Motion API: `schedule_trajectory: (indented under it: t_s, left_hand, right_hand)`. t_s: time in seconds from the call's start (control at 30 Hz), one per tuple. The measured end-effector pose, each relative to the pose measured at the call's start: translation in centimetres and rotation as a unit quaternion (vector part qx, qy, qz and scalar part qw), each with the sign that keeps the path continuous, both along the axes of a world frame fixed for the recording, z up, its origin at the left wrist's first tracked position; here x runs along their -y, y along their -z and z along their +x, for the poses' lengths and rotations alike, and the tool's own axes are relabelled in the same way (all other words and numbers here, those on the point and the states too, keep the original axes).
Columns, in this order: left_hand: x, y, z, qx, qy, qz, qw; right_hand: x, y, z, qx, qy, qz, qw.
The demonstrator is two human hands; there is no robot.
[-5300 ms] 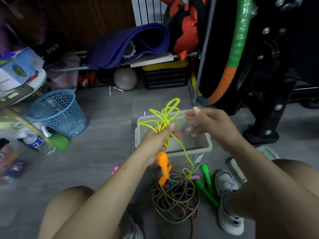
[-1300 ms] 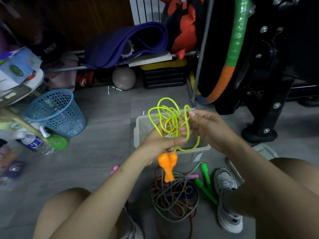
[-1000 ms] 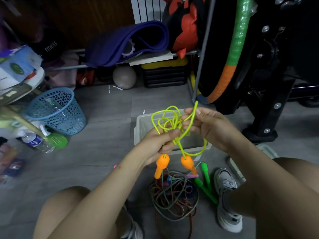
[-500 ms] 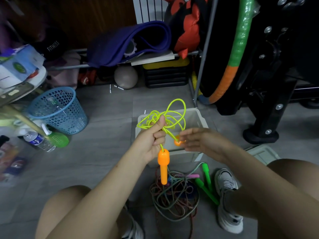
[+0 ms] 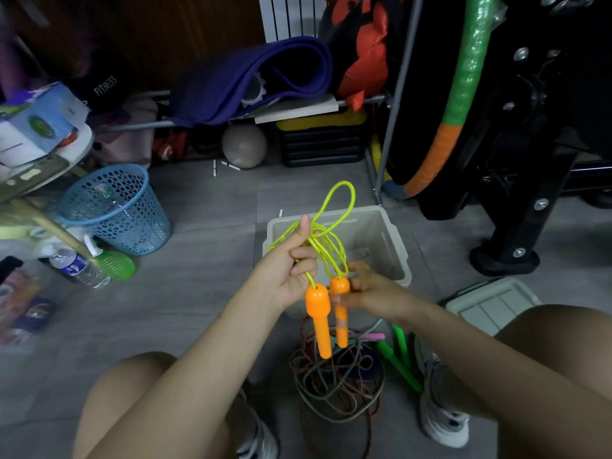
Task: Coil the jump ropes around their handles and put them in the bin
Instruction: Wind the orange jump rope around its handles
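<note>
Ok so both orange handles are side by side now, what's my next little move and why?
Probably wind the loose yellow cord around the paired orange handles. The left hand grips the bunched loops, the right hand holds a handle, and nothing is wrapped yet.

Grey tile floor (image 5: 205, 293) lying under dim light. White radiator (image 5: 288, 14) standing vs. dark wood wall (image 5: 185, 31) at rear. Low metal rack (image 5: 149, 124) carrying purple mat (image 5: 251, 81). Blue mesh basket (image 5: 116, 210) sitting left, black machine frame (image 5: 536, 134) looming right.
</note>
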State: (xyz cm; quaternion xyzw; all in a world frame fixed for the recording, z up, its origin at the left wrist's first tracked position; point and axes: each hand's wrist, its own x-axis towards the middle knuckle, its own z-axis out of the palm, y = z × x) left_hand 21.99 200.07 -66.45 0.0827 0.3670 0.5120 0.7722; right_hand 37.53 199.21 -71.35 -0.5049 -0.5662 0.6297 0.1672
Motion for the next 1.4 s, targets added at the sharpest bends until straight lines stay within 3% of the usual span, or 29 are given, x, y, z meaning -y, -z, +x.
schedule_trajectory:
  t_s: [0.2,0.3,0.43,0.63,0.77,0.83,0.93,1.0,1.07,1.2,1.4]
  left_hand:
    - [0.4,0.6,-0.2,-0.022,-0.03,-0.065,0.997]
    - [0.7,1.2,0.3,0.011,-0.043,-0.102,0.994]
    - [1.5,2.0,1.4,0.039,-0.057,-0.141,0.988]
    - [1.7,2.5,1.4,0.009,-0.041,-0.16,0.986]
    - [1.1,2.6,1.3,-0.046,-0.02,-0.143,0.988]
    - [1.1,2.8,1.4,-0.122,-0.002,-0.116,0.986]
    - [1.3,2.9,1.4,-0.281,0.08,-0.07,0.954]
    - [1.9,2.8,1.4,-0.328,0.134,-0.052,0.934]
    - [2.7,2.5,1.3,-0.334,0.193,-0.036,0.922]
    - [4.4,2.2,1.2,-0.267,0.309,0.033,0.912]
    - [4.3,3.1,1.4,-0.351,0.181,0.079,0.915]
  right_hand:
    - [1.0,-0.6,-0.2,-0.153,0.085,-0.109,0.979]
    - [1.8,-0.3,-0.8,-0.167,0.153,-0.064,0.972]
    - [2.7,0.3,-1.1,-0.108,0.111,-0.034,0.987]
    - [3.6,0.8,-0.7,-0.238,0.08,-0.166,0.954]
    - [3.2,1.2,-0.4,-0.222,0.073,-0.138,0.963]
    - [3.0,1.0,-0.3,-0.193,0.107,-0.127,0.967]
    - [2.7,1.1,-0.2,-0.195,0.153,-0.137,0.959]
    - [2.3,1.1,-0.1,-0.203,0.18,-0.136,0.953]
    - [1.7,0.8,0.1,-0.192,0.208,-0.115,0.952]
    - [0.8,1.0,0.5,-0.157,0.271,-0.037,0.949]
    - [0.9,0.7,0.7,-0.135,0.24,-0.006,0.961]
